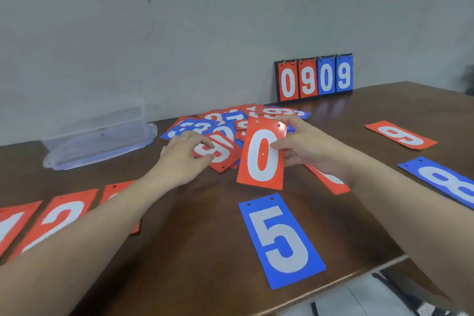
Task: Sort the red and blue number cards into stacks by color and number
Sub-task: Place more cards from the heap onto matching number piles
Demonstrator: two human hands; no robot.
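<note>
While my right hand [305, 147] is pinching the red 0 card [262, 155] by its right edge, thumb on the face and fingers behind, I am holding it upright and lifted clear of the table, its long axis running near to far with the punched holes at the far end. The card is sitting just left of that hand, over the near edge of the unsorted pile [238, 124], so the right hand is the one to carry it. I am seeing no red 0 laid out yet; I judge it is needing a bare spot of its own.

My left hand [184, 155] is resting on the pile's left side, fingers curled onto a red card [221, 154] there, though I cannot tell whether it is gripping or only pressing.

Laid-out cards are lying around me: a red 2 [57, 220] and other reds at the near left, a blue 5 [280, 241] near centre, a blue 8 [446, 182] and a red 9 [401, 135] to the right, well apart. The dark wooden table [200, 226] is looking glossy, so cards may be sliding easily. A clear plastic box [100, 136] is standing at the far left, and a flip scoreboard [315, 77] is standing against the grey wall.
</note>
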